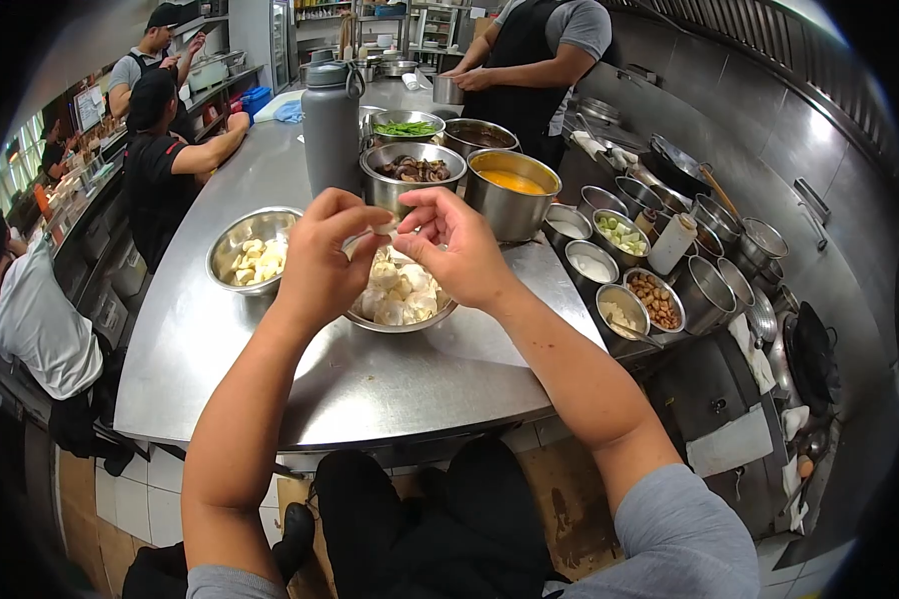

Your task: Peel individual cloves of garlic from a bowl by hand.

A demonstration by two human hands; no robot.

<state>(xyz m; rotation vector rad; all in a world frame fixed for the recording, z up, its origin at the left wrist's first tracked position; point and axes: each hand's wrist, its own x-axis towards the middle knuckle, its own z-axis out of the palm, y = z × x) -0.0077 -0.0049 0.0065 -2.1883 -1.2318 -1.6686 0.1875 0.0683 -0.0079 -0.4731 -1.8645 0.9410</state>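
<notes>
Over a steel bowl (pixel 399 326) of unpeeled garlic and papery skins (pixel 404 292), my left hand (pixel 330 251) pinches a pale garlic clove (pixel 384 224) between thumb and fingertips. My right hand (pixel 453 243) is close beside it, its fingers curled and its fingertips near the clove; whether they touch it or hold a bit of skin cannot be told. To the left of my left hand stands a second steel bowl (pixel 221 258) with peeled garlic cloves (pixel 258 262) in it. My left hand hides part of that bowl's right side.
Behind my hands stand a grey bottle (pixel 331 131), a bowl of mushrooms (pixel 413 169), a bowl of green vegetables (pixel 404 129) and a pot of orange liquid (pixel 513 183). Several ingredient containers line the right side. A co-worker (pixel 532 67) stands across the steel table (pixel 419 389); others are at left.
</notes>
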